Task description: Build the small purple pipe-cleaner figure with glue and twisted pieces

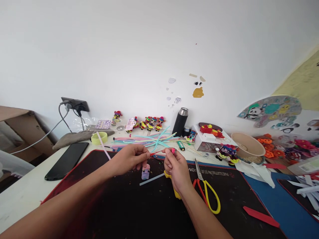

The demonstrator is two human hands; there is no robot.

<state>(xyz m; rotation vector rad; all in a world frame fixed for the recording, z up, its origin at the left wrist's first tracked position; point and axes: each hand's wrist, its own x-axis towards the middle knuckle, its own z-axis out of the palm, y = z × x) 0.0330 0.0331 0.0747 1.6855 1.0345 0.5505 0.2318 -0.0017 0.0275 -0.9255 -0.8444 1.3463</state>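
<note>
Above the dark desk mat (139, 212), a thin red strand (157, 153) is stretched between my two hands. My left hand (133, 157) pinches one end between thumb and fingertips. The other end runs into my right hand (176, 167), which is closed, with a small bright pink and dark piece (173, 151) showing at its fingertips. A small lilac and pink fuzzy figure (146, 172) is on the mat below. Partly hidden under my right hand lies a yellow tool (176, 194), probably a glue gun, beside a translucent stick (152, 179).
Scissors (205, 192) with red and yellow handles lie right of my right forearm. Behind are pastel pipe cleaners (139, 141), a black bottle (179, 123) and several small dolls (151, 123). A phone (66, 161) lies left; a beige bowl (246, 146) and red strip (261, 216) are right.
</note>
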